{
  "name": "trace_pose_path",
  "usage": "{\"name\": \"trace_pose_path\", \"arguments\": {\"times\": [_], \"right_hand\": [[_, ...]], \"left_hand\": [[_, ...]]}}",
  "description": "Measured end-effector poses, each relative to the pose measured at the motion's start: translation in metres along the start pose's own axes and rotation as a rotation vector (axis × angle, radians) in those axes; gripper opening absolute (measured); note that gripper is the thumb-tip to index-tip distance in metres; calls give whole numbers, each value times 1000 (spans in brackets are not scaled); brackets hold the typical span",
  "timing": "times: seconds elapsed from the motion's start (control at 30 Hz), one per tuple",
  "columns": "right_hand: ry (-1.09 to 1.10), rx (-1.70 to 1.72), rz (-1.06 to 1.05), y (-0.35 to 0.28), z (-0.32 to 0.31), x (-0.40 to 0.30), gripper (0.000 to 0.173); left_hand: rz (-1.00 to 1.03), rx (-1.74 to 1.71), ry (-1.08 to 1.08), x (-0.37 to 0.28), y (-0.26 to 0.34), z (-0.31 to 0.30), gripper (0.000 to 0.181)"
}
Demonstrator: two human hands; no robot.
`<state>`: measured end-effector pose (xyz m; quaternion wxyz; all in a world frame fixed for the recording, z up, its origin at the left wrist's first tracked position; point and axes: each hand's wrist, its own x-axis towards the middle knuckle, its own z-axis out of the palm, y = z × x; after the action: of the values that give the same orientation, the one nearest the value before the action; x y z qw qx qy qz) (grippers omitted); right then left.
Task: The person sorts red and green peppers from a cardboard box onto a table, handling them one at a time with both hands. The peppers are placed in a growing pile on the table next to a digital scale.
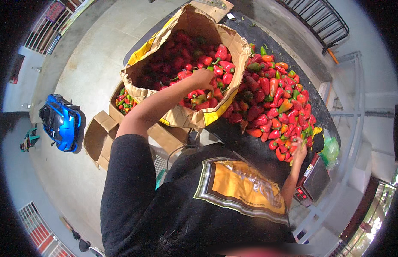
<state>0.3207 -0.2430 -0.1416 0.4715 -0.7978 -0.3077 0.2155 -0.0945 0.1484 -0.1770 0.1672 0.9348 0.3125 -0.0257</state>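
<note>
A large paper sack [240, 48] with yellow bands stands open on the dark table [231, 138], partly filled with red peppers. Inside its mouth, my left hand [203, 79] lies on the peppers with the fingers bent down; whether it grips one is hidden. To the right of the sack spreads a big heap of peppers [272, 96], mostly red with some green and orange. My right hand [300, 149] is at the heap's near right edge, its fingers by the peppers; I cannot tell whether it holds one.
A digital scale [316, 180] sits beside my right forearm, near a green plastic bag [330, 149]. Left of the sack are a cardboard box of small peppers [125, 102] and an open cardboard box [101, 136]. A blue toy car [61, 122] stands on the floor.
</note>
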Motion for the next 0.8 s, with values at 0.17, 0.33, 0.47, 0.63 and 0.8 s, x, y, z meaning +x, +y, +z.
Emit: {"name": "trace_pose_path", "arguments": {"times": [0.17, 0.33, 0.47, 0.63, 0.8], "right_hand": [[21, 200, 124, -27, 41, -52, 33], [-10, 255, 80, -62, 81, -55, 33], [39, 248, 56, -100, 79, -64, 32], [108, 241, 56, -87, 60, -77, 31], [114, 240, 66, -73, 62, -76, 31]], "left_hand": [[146, -517, -119, 5, 3, 5, 53], [60, -468, -158, 5, 18, 9, 50], [-16, -349, 368, 23, 12, -5, 43], [55, -64, 478, 47, 10, -18, 52], [139, -42, 301, 69, 12, -35, 51]]}}
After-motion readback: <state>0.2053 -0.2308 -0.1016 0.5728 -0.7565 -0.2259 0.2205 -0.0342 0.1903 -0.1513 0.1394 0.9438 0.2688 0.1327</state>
